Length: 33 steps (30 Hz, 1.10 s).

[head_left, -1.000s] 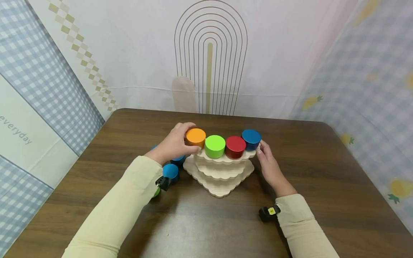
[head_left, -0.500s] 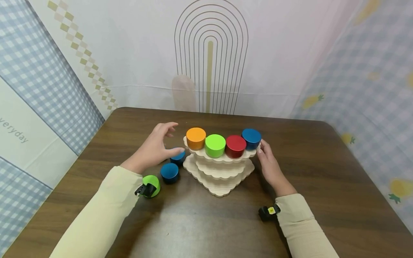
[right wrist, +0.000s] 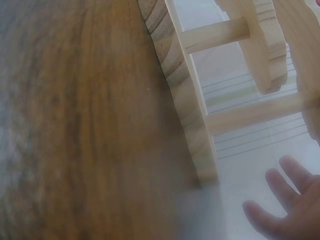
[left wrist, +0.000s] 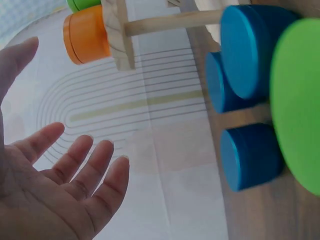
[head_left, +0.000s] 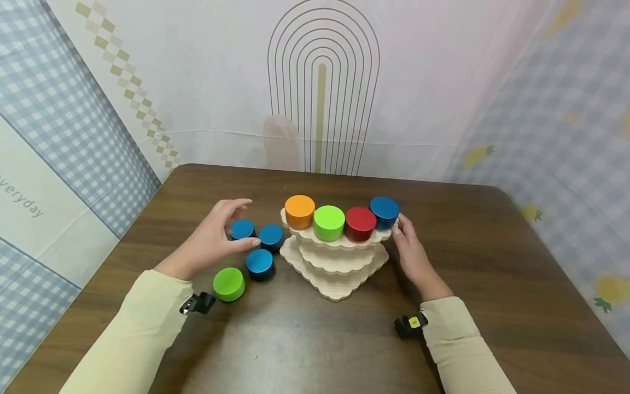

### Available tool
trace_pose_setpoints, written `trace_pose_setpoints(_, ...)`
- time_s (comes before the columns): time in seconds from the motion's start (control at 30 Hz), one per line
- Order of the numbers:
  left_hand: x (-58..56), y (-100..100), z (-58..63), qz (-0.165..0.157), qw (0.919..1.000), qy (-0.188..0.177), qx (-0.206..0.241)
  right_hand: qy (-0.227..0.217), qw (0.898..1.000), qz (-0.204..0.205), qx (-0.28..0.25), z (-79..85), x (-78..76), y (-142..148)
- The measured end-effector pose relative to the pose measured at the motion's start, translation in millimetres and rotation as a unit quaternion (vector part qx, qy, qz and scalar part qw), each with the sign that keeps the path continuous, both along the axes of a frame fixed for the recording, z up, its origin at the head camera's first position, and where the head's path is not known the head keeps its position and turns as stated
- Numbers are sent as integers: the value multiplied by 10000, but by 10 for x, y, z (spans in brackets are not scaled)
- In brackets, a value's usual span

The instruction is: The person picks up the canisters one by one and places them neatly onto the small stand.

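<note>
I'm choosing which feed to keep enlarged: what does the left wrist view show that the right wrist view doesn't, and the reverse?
Only left wrist: the left hand, the orange block, three blue blocks and two green blocks.
Only right wrist: the right hand, and two stand posts together.
Both: parts of the wooden stand, the brown table and the line-patterned wall cloth.

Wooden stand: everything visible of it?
The stand looks like pale, unpainted wood: three scalloped-edged tiers joined by round posts. It stands upright on the brown table. Its top tier bears, left to right, an orange cylinder, a green cylinder, a red cylinder and a blue cylinder. The right hand is at the top tier's right edge; whether it grips is unclear.
</note>
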<state>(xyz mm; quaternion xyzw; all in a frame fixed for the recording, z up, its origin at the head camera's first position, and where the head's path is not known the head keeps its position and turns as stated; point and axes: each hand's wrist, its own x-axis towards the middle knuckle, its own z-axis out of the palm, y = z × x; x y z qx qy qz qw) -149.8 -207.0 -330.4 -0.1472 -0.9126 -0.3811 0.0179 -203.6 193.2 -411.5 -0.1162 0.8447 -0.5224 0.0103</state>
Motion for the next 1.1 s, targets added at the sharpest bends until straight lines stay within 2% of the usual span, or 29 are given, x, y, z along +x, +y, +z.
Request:
trace_pose_setpoints(0.43, 107, -310, -154, -77, 9991, -396, -141, 97, 9999, 50, -53, 15, 2, -13)
trace_pose_setpoints(0.6, 169, -394, -211, -242, 9968, -689, -327, 64, 10000, 24, -23, 9, -6, -5)
trace_pose_setpoints(0.9, 210, -470, -310, -540, 9933, -803, -625, 52, 10000, 32, 26, 4, -6, 4)
trace_pose_setpoints(1.1, 232, -490, -381, -803, 9893, -1039, -643, 78, 10000, 15, 3, 14, 6, 3)
